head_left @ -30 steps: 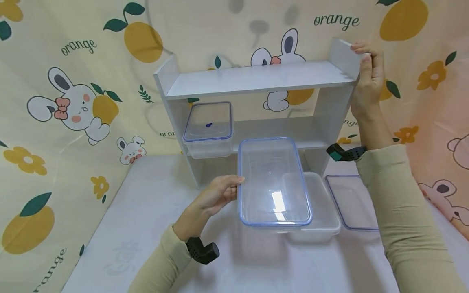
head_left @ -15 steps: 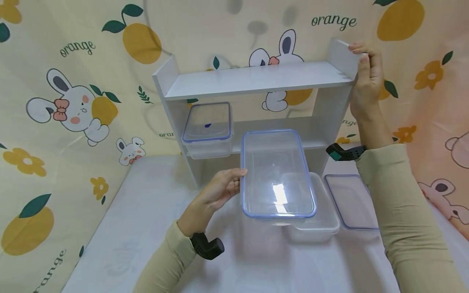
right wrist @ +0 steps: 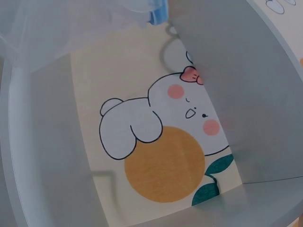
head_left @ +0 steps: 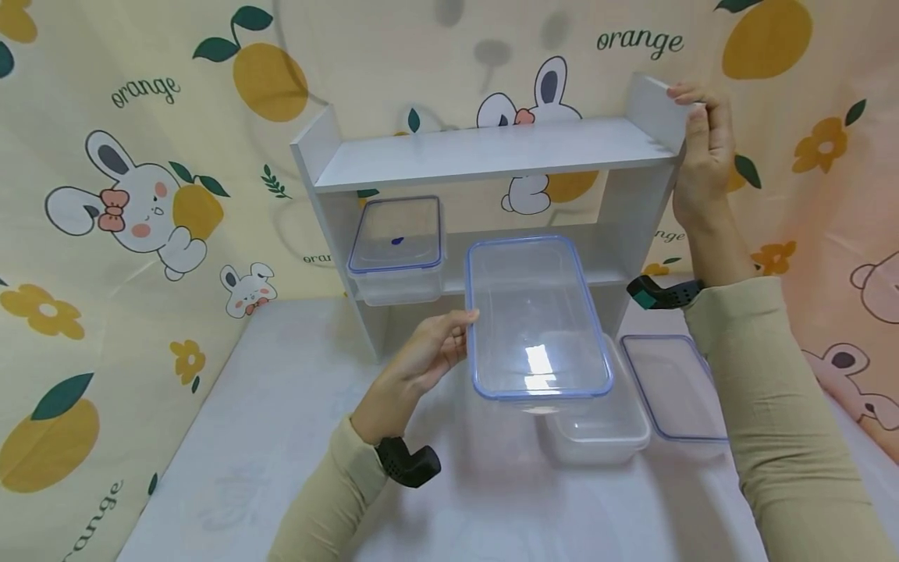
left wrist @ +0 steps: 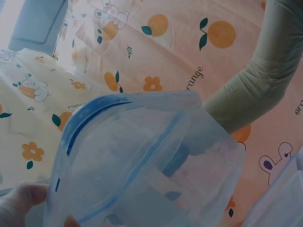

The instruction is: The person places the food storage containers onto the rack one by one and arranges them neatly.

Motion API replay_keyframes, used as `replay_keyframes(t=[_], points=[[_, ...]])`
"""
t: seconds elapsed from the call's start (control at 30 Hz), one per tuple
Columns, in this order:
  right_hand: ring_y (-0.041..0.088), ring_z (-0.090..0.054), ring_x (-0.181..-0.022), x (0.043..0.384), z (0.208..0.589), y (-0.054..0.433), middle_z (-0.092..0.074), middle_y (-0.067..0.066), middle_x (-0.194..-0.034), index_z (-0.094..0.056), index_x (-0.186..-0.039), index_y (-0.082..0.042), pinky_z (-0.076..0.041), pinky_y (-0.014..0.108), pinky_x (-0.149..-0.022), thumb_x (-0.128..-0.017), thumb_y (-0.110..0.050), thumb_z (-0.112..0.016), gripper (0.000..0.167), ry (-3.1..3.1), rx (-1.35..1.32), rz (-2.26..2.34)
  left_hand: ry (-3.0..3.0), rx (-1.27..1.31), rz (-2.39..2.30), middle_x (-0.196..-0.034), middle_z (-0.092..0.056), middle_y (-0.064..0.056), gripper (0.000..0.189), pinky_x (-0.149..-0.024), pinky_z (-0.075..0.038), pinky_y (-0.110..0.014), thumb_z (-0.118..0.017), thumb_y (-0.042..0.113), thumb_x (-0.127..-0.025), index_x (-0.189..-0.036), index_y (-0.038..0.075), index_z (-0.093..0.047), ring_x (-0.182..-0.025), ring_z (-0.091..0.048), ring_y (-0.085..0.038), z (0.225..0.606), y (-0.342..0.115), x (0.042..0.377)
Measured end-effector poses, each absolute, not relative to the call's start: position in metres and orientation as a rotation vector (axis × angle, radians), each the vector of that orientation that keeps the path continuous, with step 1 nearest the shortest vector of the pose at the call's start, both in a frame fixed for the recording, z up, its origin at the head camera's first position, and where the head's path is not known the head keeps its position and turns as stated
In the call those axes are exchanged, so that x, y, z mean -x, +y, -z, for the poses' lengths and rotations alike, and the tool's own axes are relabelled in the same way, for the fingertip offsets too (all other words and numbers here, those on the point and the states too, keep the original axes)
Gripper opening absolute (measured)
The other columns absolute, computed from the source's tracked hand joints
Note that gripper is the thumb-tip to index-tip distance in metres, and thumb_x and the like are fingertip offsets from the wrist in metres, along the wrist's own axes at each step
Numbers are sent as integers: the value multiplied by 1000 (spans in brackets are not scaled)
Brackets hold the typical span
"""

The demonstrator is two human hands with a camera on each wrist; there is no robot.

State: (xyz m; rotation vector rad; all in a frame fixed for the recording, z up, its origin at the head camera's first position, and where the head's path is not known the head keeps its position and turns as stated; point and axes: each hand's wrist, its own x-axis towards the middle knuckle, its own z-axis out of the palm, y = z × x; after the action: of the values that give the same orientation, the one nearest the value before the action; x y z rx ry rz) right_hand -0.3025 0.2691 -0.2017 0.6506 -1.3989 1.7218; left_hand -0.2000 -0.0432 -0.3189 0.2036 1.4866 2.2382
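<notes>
My left hand (head_left: 431,351) pinches the left edge of a clear plastic food container (head_left: 537,316) with a blue-edged lid, thumb on top. Raised above the table, the container overlaps the shelf's middle board in the head view. The left wrist view shows the container (left wrist: 142,161) from close by, its side see-through. My right hand (head_left: 705,152) grips the upper right side panel of a white shelf rack (head_left: 492,156), fingers over its top edge. Inside the rack, on the left of the middle board, sits another lidded container (head_left: 398,246). The right wrist view looks into the rack's compartment (right wrist: 47,142).
On the white table (head_left: 267,437), a lidless clear container (head_left: 607,437) stands partly behind the held one. A blue-rimmed lid (head_left: 674,386) lies to its right, partly hidden by the right sleeve. A patterned cloth (head_left: 161,47) hangs behind the rack.
My left hand has lifted the lidded container up and slightly right, closer to the middle board. The right hand stays on the rack's side panel.
</notes>
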Motion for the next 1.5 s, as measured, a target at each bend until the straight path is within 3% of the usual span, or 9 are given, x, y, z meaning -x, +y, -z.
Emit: replay_keyframes(t=[0.33,0.8,1.1,1.5], points=[[17,-43,-127,311,205,275,-59,-1,-114,-57,-102,-11,-21,26,-117,-101,-2,-31,28,-1402,-654,-1706,1447,-155,-2293,-83,-53,3,19,-67,-44,-13,-53,14,-90,-104,1,-50,-78,-47,-7,317,-35,206],[13,-41,-127,296,199,266,-57,-2,-114,-55,-103,-10,-20,26,-118,-100,-1,-30,27,-1418,-671,-1748,1361,-67,-2380,-82,-48,2,15,-64,-42,-14,-54,11,-92,-103,1,-50,-76,-45,-8,317,-25,217],[13,-42,-127,293,198,265,-58,-3,-112,-55,-102,-10,-21,24,-117,-100,-1,-29,28,-1430,-646,-1731,1327,16,-2430,-78,-51,3,6,-64,-42,-13,-57,8,-92,-91,4,-53,-73,-46,-7,314,-16,225],[14,-43,-126,293,198,264,-58,-2,-111,-56,-101,-9,-22,24,-116,-100,-1,-29,28,-1405,-653,-1750,1294,88,-2480,-78,-52,3,7,-64,-43,-13,-59,9,-93,-88,6,-55,-73,-46,-7,311,-9,234]])
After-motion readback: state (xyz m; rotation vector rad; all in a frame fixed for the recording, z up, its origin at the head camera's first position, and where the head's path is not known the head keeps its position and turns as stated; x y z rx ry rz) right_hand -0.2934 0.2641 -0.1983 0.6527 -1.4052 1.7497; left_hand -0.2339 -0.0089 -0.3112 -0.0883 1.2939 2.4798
